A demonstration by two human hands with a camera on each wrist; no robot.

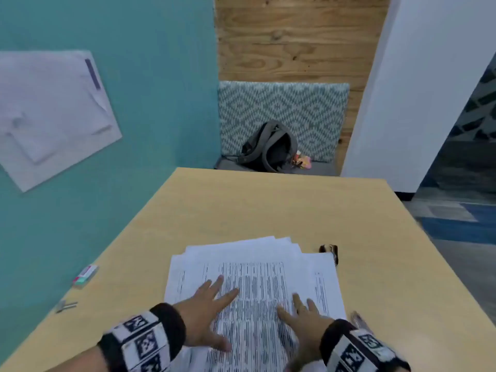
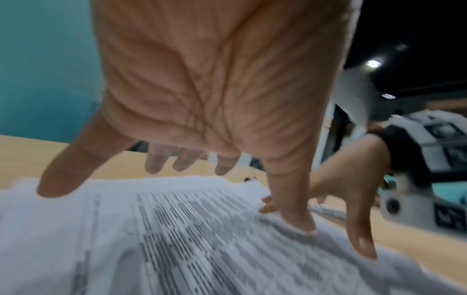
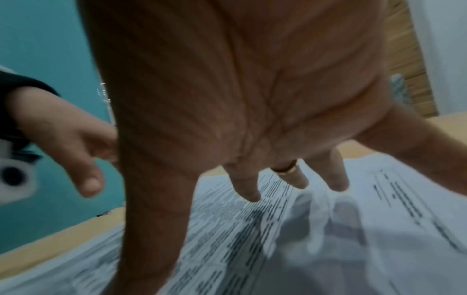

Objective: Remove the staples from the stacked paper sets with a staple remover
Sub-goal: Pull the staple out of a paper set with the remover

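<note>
A fanned stack of printed paper sets (image 1: 257,267) lies on the yellow table (image 1: 268,205), near its front edge. My left hand (image 1: 206,304) lies flat on the top sheet with its fingers spread. My right hand (image 1: 300,315) rests flat on the same sheet, a ring on one finger. Neither hand holds anything. A black and chrome staple remover (image 1: 330,252) sits on the table at the stack's far right corner, apart from both hands. The left wrist view shows the left hand's palm (image 2: 215,89) over the paper (image 2: 177,239). No staple can be made out.
A small box (image 1: 86,275) and a small metal piece (image 1: 66,306) lie by the table's left edge, against the teal wall. A slim blurred object (image 1: 359,320) lies just right of the stack. Beyond the table, a grey backpack (image 1: 268,149) sits on a bench.
</note>
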